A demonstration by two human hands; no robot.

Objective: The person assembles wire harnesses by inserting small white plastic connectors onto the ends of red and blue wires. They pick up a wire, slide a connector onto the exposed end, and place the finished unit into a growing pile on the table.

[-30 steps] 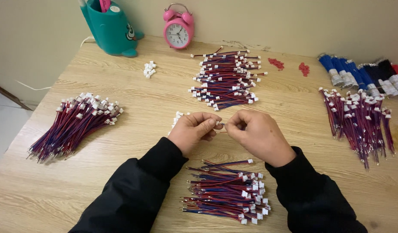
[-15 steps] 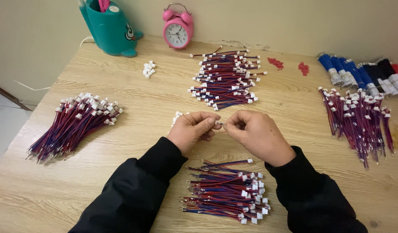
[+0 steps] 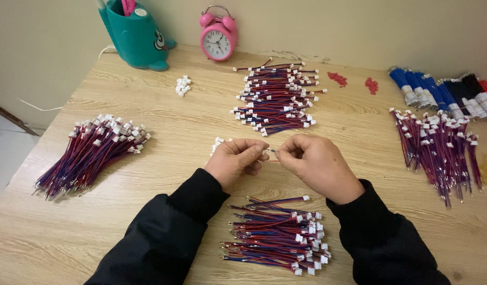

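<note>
A: What are the fingers (image 3: 258, 153) doing?

B: Both sets pinch one thin red and blue wire lead (image 3: 272, 151), held between the left hand (image 3: 235, 161) and the right hand (image 3: 315, 163) just above the wooden surface (image 3: 175, 174).

A: Which step?

B: I'd judge a small white connector (image 3: 218, 143) is being fitted onto the lead's end; it calls for fine alignment.

A: And around them?

B: A bundle of leads (image 3: 278, 237) lies near the wrists, another bundle (image 3: 275, 97) beyond the hands, and more lie to the left (image 3: 90, 153) and right (image 3: 439, 142).
</note>
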